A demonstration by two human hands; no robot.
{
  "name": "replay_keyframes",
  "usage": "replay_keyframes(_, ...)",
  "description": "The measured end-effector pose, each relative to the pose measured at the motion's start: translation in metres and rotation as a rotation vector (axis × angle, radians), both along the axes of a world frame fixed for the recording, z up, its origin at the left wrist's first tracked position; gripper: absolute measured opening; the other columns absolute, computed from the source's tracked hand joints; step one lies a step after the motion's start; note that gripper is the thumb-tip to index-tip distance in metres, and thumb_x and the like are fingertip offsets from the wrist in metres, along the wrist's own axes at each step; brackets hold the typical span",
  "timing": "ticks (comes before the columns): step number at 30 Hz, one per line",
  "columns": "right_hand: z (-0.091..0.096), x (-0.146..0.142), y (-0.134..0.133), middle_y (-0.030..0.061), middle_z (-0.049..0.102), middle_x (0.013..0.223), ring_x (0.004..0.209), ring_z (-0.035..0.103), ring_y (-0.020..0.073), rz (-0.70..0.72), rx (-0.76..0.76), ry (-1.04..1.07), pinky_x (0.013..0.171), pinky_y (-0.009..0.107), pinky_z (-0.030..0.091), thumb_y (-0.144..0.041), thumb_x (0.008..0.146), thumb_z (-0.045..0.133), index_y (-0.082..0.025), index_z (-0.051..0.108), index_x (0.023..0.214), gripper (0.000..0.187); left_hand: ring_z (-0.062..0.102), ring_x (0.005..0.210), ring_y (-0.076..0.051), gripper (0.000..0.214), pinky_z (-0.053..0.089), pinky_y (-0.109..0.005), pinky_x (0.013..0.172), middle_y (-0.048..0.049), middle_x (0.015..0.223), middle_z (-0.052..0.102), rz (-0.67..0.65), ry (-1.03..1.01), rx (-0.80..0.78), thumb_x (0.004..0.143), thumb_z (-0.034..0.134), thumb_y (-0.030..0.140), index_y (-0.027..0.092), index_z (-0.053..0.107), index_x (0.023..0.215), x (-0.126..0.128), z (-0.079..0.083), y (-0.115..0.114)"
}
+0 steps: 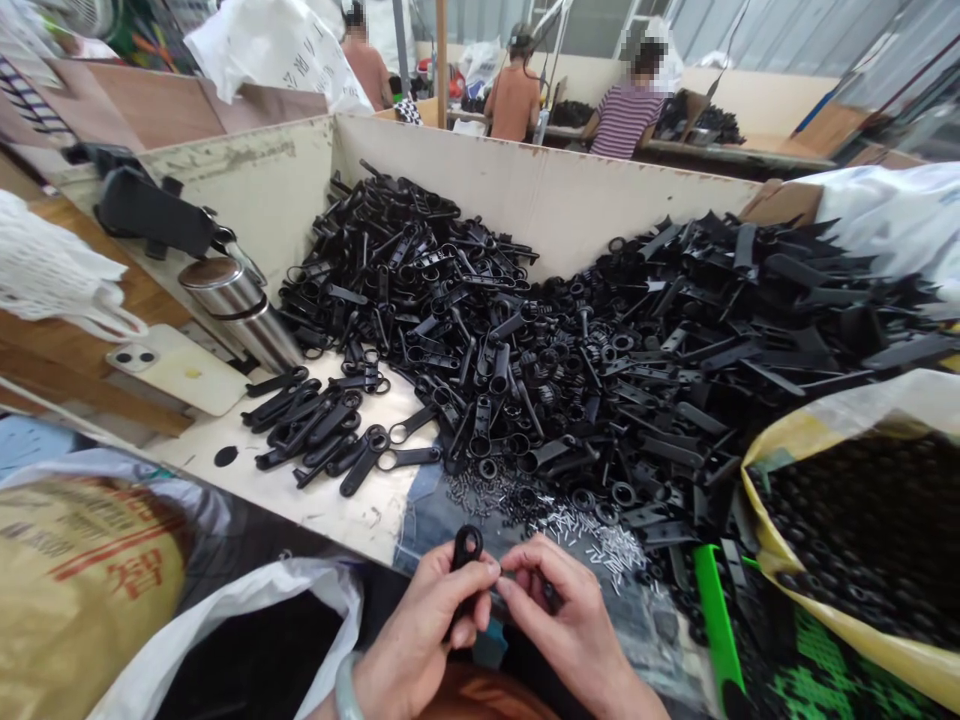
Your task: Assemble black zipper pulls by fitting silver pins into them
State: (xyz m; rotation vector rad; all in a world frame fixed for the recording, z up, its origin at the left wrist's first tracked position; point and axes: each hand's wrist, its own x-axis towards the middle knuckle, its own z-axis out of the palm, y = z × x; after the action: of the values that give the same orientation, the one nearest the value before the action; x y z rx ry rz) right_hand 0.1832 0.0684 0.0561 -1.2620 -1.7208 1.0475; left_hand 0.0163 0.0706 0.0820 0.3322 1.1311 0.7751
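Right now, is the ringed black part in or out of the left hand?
In: the left hand closes around the ringed black part, leaving one end showing.

Bright, soft light fills the tabletop [375, 522]; the flask [241, 312] glints, the pile [480, 325] loses detail, and outer edges stretch and blur.

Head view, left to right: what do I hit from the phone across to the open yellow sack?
Phone → steel flask → left hand gripping a ring-ended black part → right hand → green panel → open yellow sack.
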Motion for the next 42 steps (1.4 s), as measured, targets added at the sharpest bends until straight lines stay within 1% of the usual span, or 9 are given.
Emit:
replay_keyframes(5, -0.002, 0.001, -0.001, 0.0003, 0.062, 0.074, 0.059, 0.056, 0.0134, -0.023, 0.010, 0.011, 0.053, 0.022, 0.045, -0.024, 0.092, 0.068, -0.020, 0.072, 0.090, 0.006, 0.026, 0.041, -0.003, 0.029, 0.016, -0.020, 0.044, 0.0092, 0.048, 0.048, -0.016, -0.020, 0.012, 0.069, 0.080, 0.038, 0.017, 0.061, 0.078, 0.002, -0.001, 0.002)
replay_keyframes(11, 0.000, 0.002, -0.001, -0.0011, 0.061, 0.072, 0.056, 0.054, 0.0123, -0.039, 0.079, -0.002, 0.051, 0.022, 0.044, -0.023, 0.094, 0.066, -0.022, 0.074, 0.093, 0.009, 0.031, 0.044, -0.004, 0.029, 0.019, -0.020, 0.046, 0.0084, 0.052, 0.051, -0.007, -0.055, -0.014, 0.074, 0.080, 0.037, 0.017, 0.062, 0.084, 0.002, -0.001, 0.000)
replay_keyframes(15, 0.002, 0.004, 0.003, -0.0029, 0.057, 0.067, 0.053, 0.053, 0.0121, -0.078, 0.098, -0.017, 0.049, 0.022, 0.043, -0.022, 0.092, 0.066, -0.021, 0.073, 0.090, 0.007, 0.043, 0.051, -0.007, 0.032, 0.032, -0.022, 0.054, 0.0042, 0.063, 0.061, -0.074, -0.114, -0.049, 0.074, 0.077, 0.032, 0.016, 0.062, 0.097, -0.005, 0.008, -0.001)
replay_keyframes(19, 0.002, 0.006, 0.004, -0.0037, 0.056, 0.066, 0.051, 0.052, 0.0120, -0.080, 0.118, -0.035, 0.047, 0.022, 0.042, -0.021, 0.091, 0.067, -0.021, 0.071, 0.090, 0.004, 0.053, 0.064, -0.011, 0.038, 0.040, -0.027, 0.070, 0.0001, 0.079, 0.068, -0.130, -0.133, 0.034, 0.073, 0.071, 0.020, 0.016, 0.059, 0.109, -0.016, 0.012, -0.006)
replay_keyframes(25, 0.002, -0.003, 0.002, -0.0016, 0.059, 0.070, 0.057, 0.057, 0.0133, 0.044, 0.191, -0.092, 0.050, 0.023, 0.043, -0.021, 0.095, 0.064, -0.020, 0.071, 0.095, 0.007, 0.055, 0.069, -0.014, 0.063, 0.042, -0.030, 0.076, 0.0027, 0.075, 0.064, -0.100, -0.027, 0.040, 0.077, 0.075, 0.029, 0.015, 0.050, 0.133, -0.019, 0.006, -0.013)
replay_keyframes(28, 0.004, -0.007, 0.005, -0.0012, 0.059, 0.071, 0.057, 0.058, 0.0134, 0.079, 0.245, -0.131, 0.051, 0.023, 0.044, -0.020, 0.096, 0.063, -0.019, 0.070, 0.099, 0.008, 0.058, 0.070, -0.014, 0.086, 0.045, -0.032, 0.076, -0.0064, 0.103, 0.068, -0.083, 0.031, -0.002, 0.070, 0.081, 0.033, 0.014, 0.040, 0.143, -0.018, 0.007, -0.013)
replay_keyframes(30, 0.005, -0.009, 0.008, -0.0009, 0.059, 0.071, 0.057, 0.058, 0.0132, 0.081, 0.277, -0.156, 0.052, 0.023, 0.044, -0.020, 0.097, 0.062, -0.019, 0.070, 0.099, 0.009, 0.059, 0.069, -0.013, 0.090, 0.047, -0.032, 0.074, -0.0119, 0.121, 0.064, -0.090, 0.072, -0.020, 0.068, 0.081, 0.034, 0.015, 0.038, 0.145, -0.017, 0.008, -0.012)
replay_keyframes(36, 0.008, -0.012, 0.010, 0.0015, 0.065, 0.074, 0.060, 0.063, 0.0137, 0.069, 0.378, -0.198, 0.054, 0.022, 0.047, -0.020, 0.102, 0.055, -0.018, 0.070, 0.100, 0.015, 0.056, 0.068, -0.014, 0.061, 0.045, -0.029, 0.070, -0.0023, 0.089, 0.065, -0.173, 0.104, 0.114, 0.078, 0.070, 0.030, 0.015, 0.052, 0.135, -0.015, 0.008, -0.011)
replay_keyframes(42, 0.005, -0.016, 0.000, 0.0027, 0.065, 0.074, 0.061, 0.066, 0.0146, 0.036, 0.427, -0.303, 0.056, 0.022, 0.050, -0.019, 0.105, 0.048, -0.017, 0.071, 0.106, 0.023, 0.055, 0.070, -0.014, 0.043, 0.045, -0.029, 0.068, -0.0008, 0.085, 0.061, -0.215, 0.166, 0.211, 0.085, 0.062, 0.027, 0.017, 0.058, 0.127, -0.011, -0.001, -0.012)
